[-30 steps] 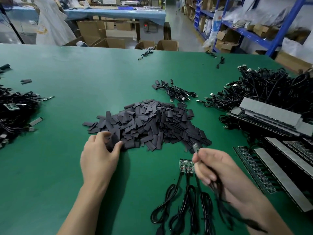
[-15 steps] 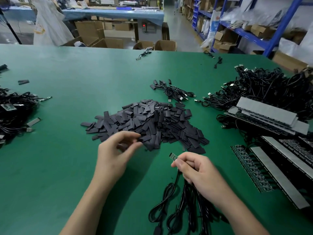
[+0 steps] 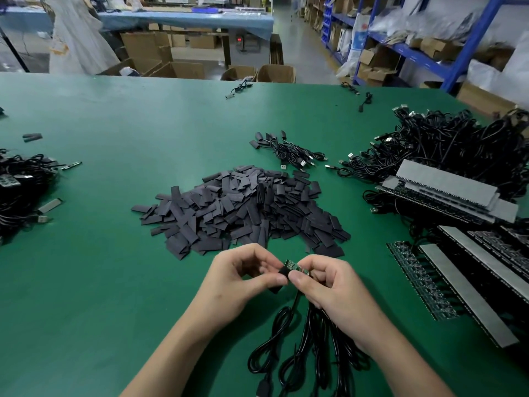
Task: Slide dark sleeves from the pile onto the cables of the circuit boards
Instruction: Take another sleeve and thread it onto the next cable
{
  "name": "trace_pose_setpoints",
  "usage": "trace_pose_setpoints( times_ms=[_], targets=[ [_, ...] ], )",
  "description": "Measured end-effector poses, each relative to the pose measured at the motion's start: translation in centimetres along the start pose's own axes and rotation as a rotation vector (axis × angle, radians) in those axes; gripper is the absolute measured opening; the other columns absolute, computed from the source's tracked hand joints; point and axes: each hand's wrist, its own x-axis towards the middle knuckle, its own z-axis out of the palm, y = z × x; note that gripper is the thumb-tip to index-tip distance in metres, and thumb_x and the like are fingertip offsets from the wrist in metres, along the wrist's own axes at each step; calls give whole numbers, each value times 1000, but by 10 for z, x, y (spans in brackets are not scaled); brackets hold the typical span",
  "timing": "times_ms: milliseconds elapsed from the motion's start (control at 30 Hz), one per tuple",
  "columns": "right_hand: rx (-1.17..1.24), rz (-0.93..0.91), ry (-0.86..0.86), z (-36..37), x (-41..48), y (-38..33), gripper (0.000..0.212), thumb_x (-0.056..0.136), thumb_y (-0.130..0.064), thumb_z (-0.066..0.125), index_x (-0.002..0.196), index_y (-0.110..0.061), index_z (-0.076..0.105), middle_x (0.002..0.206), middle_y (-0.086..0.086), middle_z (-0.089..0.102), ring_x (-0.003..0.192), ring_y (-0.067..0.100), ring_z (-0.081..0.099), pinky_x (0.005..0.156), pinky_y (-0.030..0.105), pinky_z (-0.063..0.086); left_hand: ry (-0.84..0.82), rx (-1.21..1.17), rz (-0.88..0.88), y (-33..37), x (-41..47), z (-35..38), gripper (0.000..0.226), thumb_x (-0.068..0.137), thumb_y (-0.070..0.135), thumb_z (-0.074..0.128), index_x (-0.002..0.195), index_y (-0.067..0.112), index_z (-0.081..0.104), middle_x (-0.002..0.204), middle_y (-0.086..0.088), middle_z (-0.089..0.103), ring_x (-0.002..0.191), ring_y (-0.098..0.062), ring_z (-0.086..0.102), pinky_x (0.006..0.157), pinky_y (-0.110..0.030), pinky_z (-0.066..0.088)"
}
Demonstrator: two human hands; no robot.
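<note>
Several black cables [image 3: 297,356] trail off the near edge of the green table [image 3: 94,282] beneath our wrists, and just above them our left hand [image 3: 240,279] pinches a dark sleeve [image 3: 282,275] between thumb and forefinger while our right hand [image 3: 329,287] clamps a small circuit board [image 3: 294,266], the two hands touching at the fingertips with the sleeve's mouth meeting the board's end. Beyond our hands lies the pile of dark sleeves [image 3: 243,207], with racked boards [image 3: 446,196] to its right. Farther back sits a small bundle of sleeved cables [image 3: 286,151].
</note>
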Motion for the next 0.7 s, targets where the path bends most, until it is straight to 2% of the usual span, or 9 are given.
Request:
trace_pose_setpoints(
  times_ms=[67,200,333,467,533,700],
  targets=[
    [12,-4,25,1,0,0,40,83,-60,66,89,-20,70,60,-2,39,59,18,30,61,39,25,44,111,49,0,0,2,19,74,40,85,86,30,75,81,3,72,75,-12,66,71,-28,53],
    [58,-13,103,4,1,0,37,82,-54,66,82,-17,65,57,-4,40,56,15,29,57,34,24,93,394,241,1,-1,7,25,78,44,86,93,30,73,90,13,69,82,-14,67,71,-17,47],
    [82,-14,123,4,0,-1,36,83,-51,66,81,-15,63,56,-6,43,55,14,30,56,33,25,95,557,273,3,-3,10,24,82,46,81,100,33,72,94,20,67,87,-5,66,76,-23,52],
    [93,-19,99,3,0,-3,31,85,-49,66,84,-18,65,59,0,42,58,21,31,60,38,26,111,578,292,2,-4,10,15,90,37,76,104,31,76,93,21,69,86,-3,67,73,-26,54],
    [108,-18,98,2,0,-4,27,88,-47,66,85,-21,67,59,0,42,59,20,32,61,36,28,102,577,275,2,-4,9,13,92,32,76,104,30,78,92,20,70,85,-4,67,72,-25,53],
    [125,-15,100,0,-1,-5,21,88,-45,68,86,-24,71,60,-3,45,60,19,34,66,37,31,8,429,173,2,-1,8,14,92,28,76,105,33,78,93,21,73,87,-5,69,76,-13,48]
  ],
)
